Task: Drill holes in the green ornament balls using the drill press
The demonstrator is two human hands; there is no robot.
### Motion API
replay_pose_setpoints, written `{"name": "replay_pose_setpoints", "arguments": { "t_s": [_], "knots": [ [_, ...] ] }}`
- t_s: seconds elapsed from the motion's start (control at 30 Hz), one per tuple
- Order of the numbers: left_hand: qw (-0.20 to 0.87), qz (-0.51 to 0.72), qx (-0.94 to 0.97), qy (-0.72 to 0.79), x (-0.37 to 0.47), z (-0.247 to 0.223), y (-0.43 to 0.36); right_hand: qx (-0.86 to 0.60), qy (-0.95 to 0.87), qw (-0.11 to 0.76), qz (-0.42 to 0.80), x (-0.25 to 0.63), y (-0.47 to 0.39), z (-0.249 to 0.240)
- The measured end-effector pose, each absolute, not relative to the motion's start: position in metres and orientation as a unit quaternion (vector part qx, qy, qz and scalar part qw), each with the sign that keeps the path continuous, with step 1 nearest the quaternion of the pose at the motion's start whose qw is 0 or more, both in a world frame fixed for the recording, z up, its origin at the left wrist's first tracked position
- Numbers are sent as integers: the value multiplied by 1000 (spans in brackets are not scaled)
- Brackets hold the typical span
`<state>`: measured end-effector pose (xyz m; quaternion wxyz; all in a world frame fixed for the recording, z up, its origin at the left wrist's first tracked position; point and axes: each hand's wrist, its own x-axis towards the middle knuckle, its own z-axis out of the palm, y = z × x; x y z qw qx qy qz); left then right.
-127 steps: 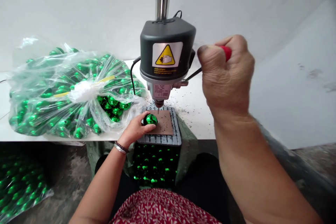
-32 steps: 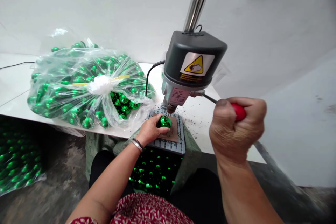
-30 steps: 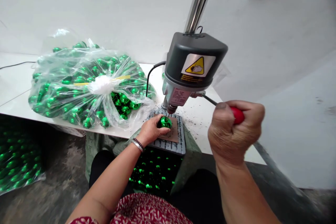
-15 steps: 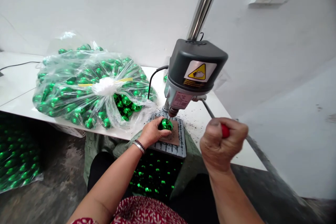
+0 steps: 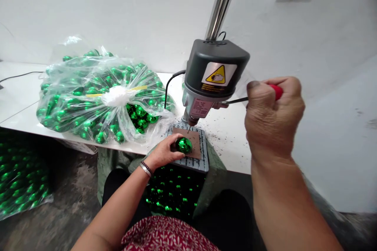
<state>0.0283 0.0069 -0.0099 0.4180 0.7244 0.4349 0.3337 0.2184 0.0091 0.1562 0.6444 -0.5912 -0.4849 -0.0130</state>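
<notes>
Between the thumb and fingers of my left hand [image 5: 165, 150] is a shiny green bauble [image 5: 184, 145], held low over the brown pad [image 5: 194, 149] on the drill press base [image 5: 203, 163]. My right hand [image 5: 272, 115] is wrapped round the red knob [image 5: 277, 92] of the feed lever [image 5: 238, 100], at the drill's right side. The dark grey drill press head [image 5: 216, 70] carries a yellow warning label. Its thin drill bit [image 5: 189, 129] points down behind the bauble and looks apart from it.
A clear plastic bag [image 5: 118, 96] full of green baubles covers the table's left part. More baubles [image 5: 173, 194] lie below the base, and another bag [image 5: 20, 176] stands on the floor at left. Dark shavings are scattered on the white table [image 5: 226, 141]. A black cord [image 5: 167, 90] runs behind the drill.
My right hand has swung the lever up and to the right. The bauble, in my left hand, has come toward me, out from under the bit.
</notes>
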Motion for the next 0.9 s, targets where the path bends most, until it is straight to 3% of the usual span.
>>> {"name": "replay_pose_setpoints", "arguments": {
  "t_s": [0.17, 0.3, 0.4, 0.63, 0.77, 0.9],
  "knots": [
    [364, 360, 742, 433, -1, -3, 2, -604, -471, 643, -3, 220, 10, 149],
    [146, 401, 678, 598, -25, 3, 33, -598, -472, 648, -13, 220, 11, 147],
    [70, 293, 652, 696, -36, 9, 61, -591, -478, 650, -15, 219, 11, 147],
    [32, 155, 700, 696, -24, 7, 84, -575, -487, 657, -22, 218, 7, 146],
    [103, 249, 686, 676, -25, 9, 69, -567, -494, 658, -32, 219, 6, 145],
    [405, 437, 582, 554, -25, 15, 33, -553, -499, 666, -37, 217, 6, 146]
  ]
}}
